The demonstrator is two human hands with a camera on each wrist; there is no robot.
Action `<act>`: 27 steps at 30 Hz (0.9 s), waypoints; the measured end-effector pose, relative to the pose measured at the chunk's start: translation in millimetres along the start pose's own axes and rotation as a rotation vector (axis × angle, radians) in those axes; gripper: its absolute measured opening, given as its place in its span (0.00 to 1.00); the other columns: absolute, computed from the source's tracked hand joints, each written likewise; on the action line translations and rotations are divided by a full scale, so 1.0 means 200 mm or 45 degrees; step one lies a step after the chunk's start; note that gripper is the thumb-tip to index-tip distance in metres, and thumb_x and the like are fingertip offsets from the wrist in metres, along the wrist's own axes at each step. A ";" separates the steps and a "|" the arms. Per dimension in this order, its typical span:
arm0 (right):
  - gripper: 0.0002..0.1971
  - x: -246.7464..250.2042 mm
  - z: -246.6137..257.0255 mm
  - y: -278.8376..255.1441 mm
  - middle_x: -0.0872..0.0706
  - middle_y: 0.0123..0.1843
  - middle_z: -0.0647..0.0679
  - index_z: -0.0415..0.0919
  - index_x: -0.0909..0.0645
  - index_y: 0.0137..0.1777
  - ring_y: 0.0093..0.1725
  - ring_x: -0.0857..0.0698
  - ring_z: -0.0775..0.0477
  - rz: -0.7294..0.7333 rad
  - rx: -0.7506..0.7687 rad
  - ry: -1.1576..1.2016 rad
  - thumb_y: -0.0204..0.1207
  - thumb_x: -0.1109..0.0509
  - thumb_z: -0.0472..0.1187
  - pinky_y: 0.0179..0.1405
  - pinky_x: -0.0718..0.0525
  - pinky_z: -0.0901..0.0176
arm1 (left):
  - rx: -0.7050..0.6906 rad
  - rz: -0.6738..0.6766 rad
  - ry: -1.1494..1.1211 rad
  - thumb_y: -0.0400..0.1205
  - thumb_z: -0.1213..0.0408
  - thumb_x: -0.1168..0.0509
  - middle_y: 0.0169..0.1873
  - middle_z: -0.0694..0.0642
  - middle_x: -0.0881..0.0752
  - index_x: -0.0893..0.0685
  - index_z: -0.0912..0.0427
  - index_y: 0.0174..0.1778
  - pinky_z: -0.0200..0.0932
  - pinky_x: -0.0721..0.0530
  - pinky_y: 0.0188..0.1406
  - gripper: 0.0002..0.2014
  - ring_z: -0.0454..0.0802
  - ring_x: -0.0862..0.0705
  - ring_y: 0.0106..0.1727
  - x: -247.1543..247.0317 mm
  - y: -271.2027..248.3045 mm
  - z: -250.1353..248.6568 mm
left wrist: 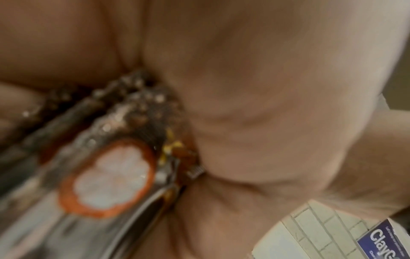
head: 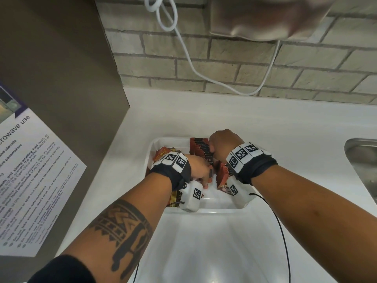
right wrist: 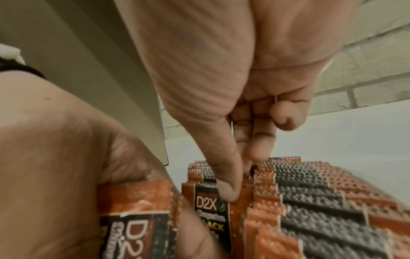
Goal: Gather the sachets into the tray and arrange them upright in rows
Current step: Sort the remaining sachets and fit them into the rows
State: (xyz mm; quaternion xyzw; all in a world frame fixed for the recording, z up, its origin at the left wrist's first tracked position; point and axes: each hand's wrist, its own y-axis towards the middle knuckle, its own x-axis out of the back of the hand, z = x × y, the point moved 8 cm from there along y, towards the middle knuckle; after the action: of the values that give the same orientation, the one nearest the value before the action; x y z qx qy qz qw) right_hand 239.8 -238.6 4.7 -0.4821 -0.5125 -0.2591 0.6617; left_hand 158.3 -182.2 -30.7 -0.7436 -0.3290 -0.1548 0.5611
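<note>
A white tray [head: 220, 210] sits on the white counter [head: 285, 129]. In its far half a row of orange-and-black sachets [head: 201, 148] stands upright. My right hand [head: 212, 149] pinches the tops of that row's front sachets [right wrist: 261, 185] between thumb and fingers. My left hand [head: 204, 178] grips a D2X sachet [right wrist: 137, 219] just in front of the row; in the left wrist view that sachet [left wrist: 106, 175] is blurred against the palm. A second upright bunch [head: 223, 174] stands under my right wrist. Loose sachets lie at the tray's far left [head: 163, 153] and near left [head: 175, 198].
A steel sink [head: 363, 160] lies at the right edge of the counter. A brown cabinet side with a microwave notice [head: 30, 180] stands to the left. A white cable [head: 189, 58] hangs down the brick wall behind the tray.
</note>
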 end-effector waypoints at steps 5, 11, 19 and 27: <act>0.08 0.01 -0.01 -0.01 0.11 0.52 0.46 0.39 0.13 0.52 0.50 0.13 0.45 0.012 0.010 0.036 0.73 0.27 0.33 0.50 0.13 0.55 | 0.000 -0.058 0.049 0.81 0.57 0.27 0.56 0.58 0.12 0.15 0.62 0.67 0.46 0.18 0.54 0.20 0.54 0.17 0.50 0.04 0.00 0.02; 0.11 0.04 -0.01 -0.04 0.11 0.54 0.48 0.41 0.12 0.55 0.55 0.14 0.46 0.026 0.062 0.046 0.73 0.23 0.36 0.53 0.13 0.56 | -0.003 -0.087 0.053 0.82 0.58 0.28 0.60 0.60 0.12 0.16 0.62 0.67 0.44 0.20 0.48 0.20 0.54 0.17 0.50 0.05 0.00 0.03; 0.06 0.22 -0.11 -0.15 0.13 0.44 0.59 0.48 0.11 0.45 0.46 0.16 0.55 -0.153 0.050 0.400 0.78 0.29 0.40 0.40 0.21 0.65 | -0.107 -0.151 -0.417 0.71 0.57 0.19 0.46 0.56 0.06 0.08 0.60 0.53 0.54 0.11 0.58 0.17 0.59 0.09 0.50 0.10 0.01 0.18; 0.09 0.10 -0.08 -0.29 0.08 0.39 0.53 0.50 0.13 0.52 0.46 0.11 0.53 0.024 0.168 0.893 0.75 0.23 0.50 0.54 0.15 0.56 | -0.508 -0.294 -1.243 0.71 0.56 0.20 0.55 0.63 0.09 0.11 0.62 0.60 0.53 0.15 0.66 0.24 0.60 0.11 0.61 0.10 -0.08 0.18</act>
State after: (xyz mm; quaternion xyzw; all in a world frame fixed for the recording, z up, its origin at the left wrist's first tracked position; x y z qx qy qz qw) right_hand 205.6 -273.3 44.8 -0.3248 -0.2653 -0.3689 0.8294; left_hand 157.5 -140.1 -17.3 -0.7801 -0.5955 0.0887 0.1702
